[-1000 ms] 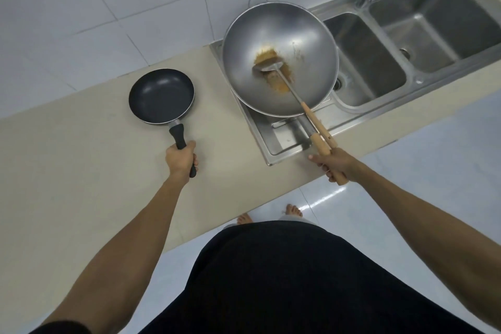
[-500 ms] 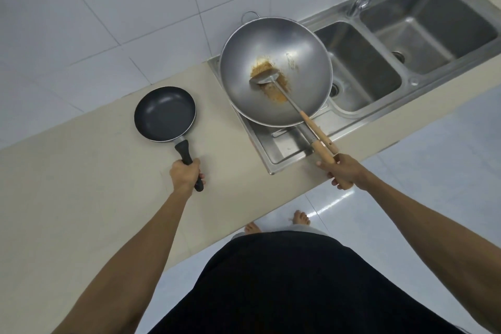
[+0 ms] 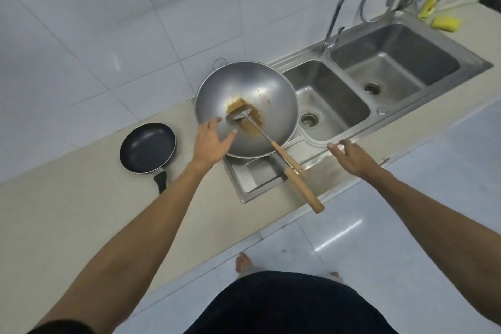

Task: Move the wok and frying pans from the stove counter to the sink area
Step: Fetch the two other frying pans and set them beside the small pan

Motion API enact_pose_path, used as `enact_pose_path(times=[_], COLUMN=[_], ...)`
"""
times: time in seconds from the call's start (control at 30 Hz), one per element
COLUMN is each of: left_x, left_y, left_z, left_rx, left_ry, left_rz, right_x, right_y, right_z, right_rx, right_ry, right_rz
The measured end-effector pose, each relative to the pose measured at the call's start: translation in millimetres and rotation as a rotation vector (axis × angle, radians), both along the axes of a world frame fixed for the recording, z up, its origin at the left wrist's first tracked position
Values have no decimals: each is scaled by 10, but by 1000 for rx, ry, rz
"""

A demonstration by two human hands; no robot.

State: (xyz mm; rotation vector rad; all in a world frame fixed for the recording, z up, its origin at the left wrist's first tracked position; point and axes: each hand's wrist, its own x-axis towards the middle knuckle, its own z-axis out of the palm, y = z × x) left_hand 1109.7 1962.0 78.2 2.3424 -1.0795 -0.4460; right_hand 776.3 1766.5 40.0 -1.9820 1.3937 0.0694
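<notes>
The wok [image 3: 252, 106] is seen resting on the drainboard [image 3: 260, 179], handle angled toward the right hand [image 3: 352, 157]; both hands are spread, empty, left hand [image 3: 211, 144] nearer its rim.

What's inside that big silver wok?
Inside the wok lies a metal spatula on brownish food residue; its wooden handle sticks out over the rim. The left hand covers part of the wok's near side.

Both bare arms reach forward. The left hand [image 3: 210, 141] is spread open, fingers splayed, holding nothing. The right hand [image 3: 352, 157] is likewise open, palm down, fingers extended.
</notes>
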Motion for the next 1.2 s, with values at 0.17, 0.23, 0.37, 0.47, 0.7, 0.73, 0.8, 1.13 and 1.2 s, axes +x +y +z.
enact_pose_path(times=[0.17, 0.23, 0.37, 0.47, 0.7, 0.73, 0.8, 1.13, 1.2], left_x=[-843, -1250, -2202, -2987, -4051, -4143, -4337, -5690, -6027], left_y=[-888, -1228, -1879, -2282, -3340, -3501, -3876, -6633, -7196], left_z=[101, 92, -4, -55, -40, -60, -104, -140, -71], left_rx=[117, 160, 247, 311, 388, 407, 449, 377, 349], left_ry=[-95, -95, -147, -145, -201, -216, -249, -214, -202], left_rz=[-266, -291, -350, -437, -612, -625, -647, -761, -799], right_x=[-603, -872, -1426, -1975, -3290, -3427, -3659, -4853, -5265], right_y=[-669, -948, -1440, -1702, -2548, -2690, -3009, -5446, -5883], right_z=[155, 231, 396, 476, 469, 440, 397, 493, 489], right_rx=[-106, -125, -174, -176, -126, -119, -106, -153, -146], right_ry=[121, 143, 125, 167, 253, 270, 291, 253, 274], right_rz=[20, 53, 62, 71, -52, -53, -57, -168, -236])
